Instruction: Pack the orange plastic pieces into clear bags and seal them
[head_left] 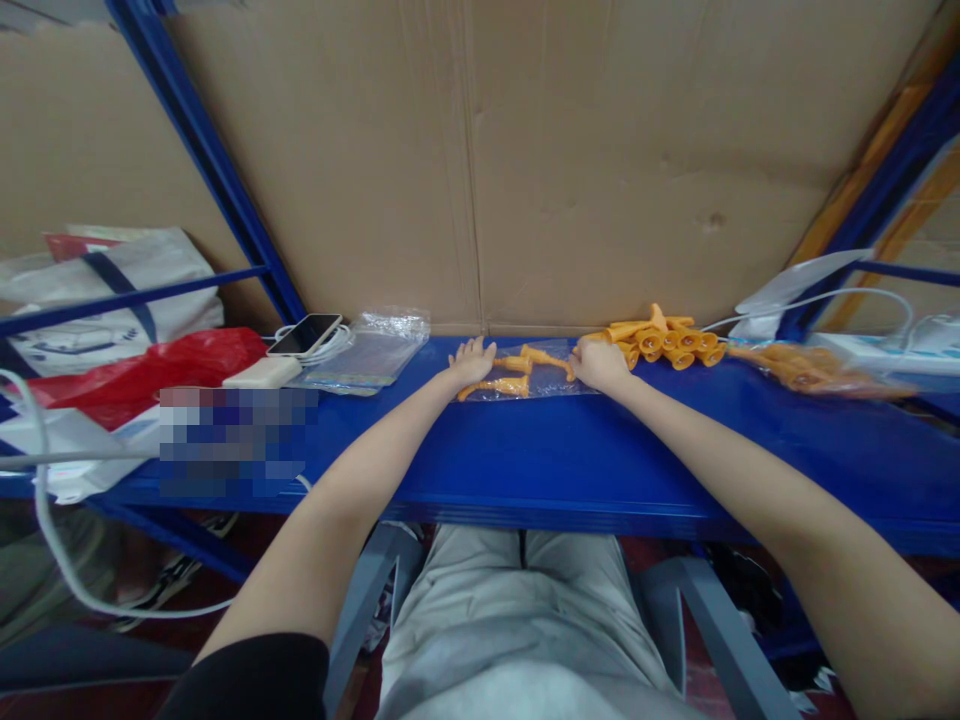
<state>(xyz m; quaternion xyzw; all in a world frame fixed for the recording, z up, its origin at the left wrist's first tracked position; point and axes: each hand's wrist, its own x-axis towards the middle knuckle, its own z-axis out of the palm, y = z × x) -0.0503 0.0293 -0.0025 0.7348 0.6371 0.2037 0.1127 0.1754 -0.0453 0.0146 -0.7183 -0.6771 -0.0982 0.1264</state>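
Orange plastic pieces (517,372) lie in a clear bag (551,383) near the bench's back edge. Left hand (470,362) rests flat, fingers spread, on the bag's left end; right hand (598,364) pinches its right end (more orange pieces (664,340) piled just beside).

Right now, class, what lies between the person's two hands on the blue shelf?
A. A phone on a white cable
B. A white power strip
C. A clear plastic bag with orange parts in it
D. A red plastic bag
C: the left hand and right hand rest on either end of a clear plastic bag holding orange parts.
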